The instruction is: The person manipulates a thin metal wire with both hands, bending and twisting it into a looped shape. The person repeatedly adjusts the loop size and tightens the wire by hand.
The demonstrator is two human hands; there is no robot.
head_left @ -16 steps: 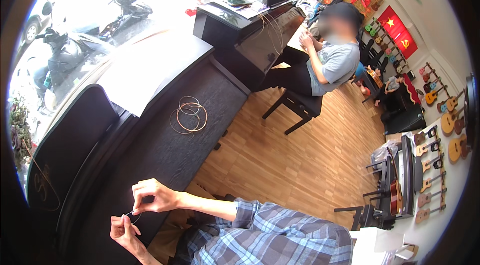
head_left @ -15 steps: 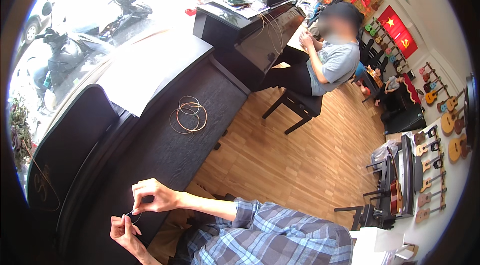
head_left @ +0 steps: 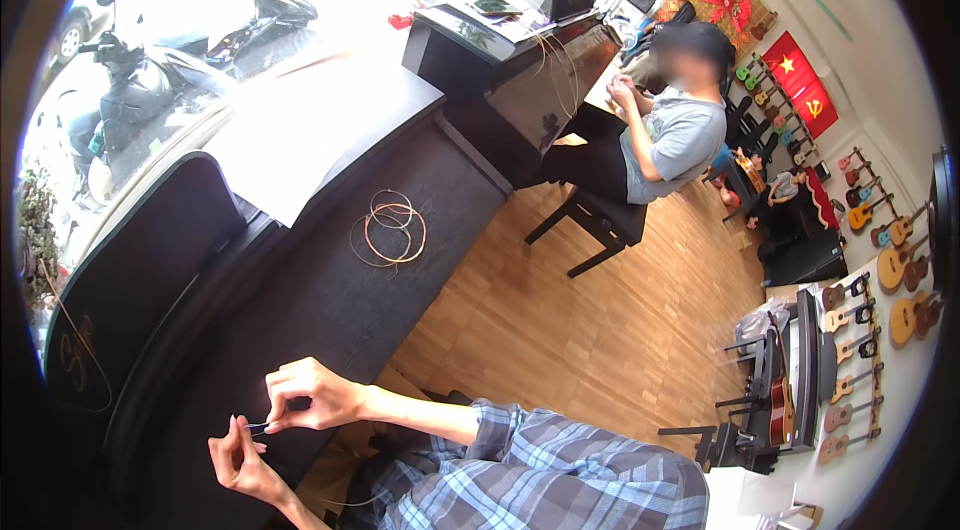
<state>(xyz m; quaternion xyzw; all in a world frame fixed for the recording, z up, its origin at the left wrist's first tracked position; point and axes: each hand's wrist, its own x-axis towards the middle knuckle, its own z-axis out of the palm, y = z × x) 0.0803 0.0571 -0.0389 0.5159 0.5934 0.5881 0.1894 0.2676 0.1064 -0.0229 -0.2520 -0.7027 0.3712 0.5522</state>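
A thin string (head_left: pixel 256 426) stretches between my pinched fingertips over a dark piano surface (head_left: pixel 270 320). My left hand (head_left: pixel 242 462) grips it at the lower left, and a length of it appears to trail below that wrist. My right hand (head_left: pixel 305 394) holds it just to the right, thumb and index finger pressed together. A loose coil of thin metal and coppery strings (head_left: pixel 393 210) lies farther along the dark surface. A white sheet (head_left: pixel 310 130) rests on the raised part behind it.
Another person (head_left: pixel 670 130) sits on a black bench (head_left: pixel 600 230) by a second piano (head_left: pixel 470 60), hands raised together. Scooters (head_left: pixel 135 100) show through the window. Guitars and ukuleles (head_left: pixel 900 260) hang on the right wall, above a keyboard (head_left: pixel 805 370). Wooden flooring (head_left: pixel 560 330) lies between.
My left hand has moved slightly left, away from my right, and more string shows between and below them. The whole view has shifted a little.
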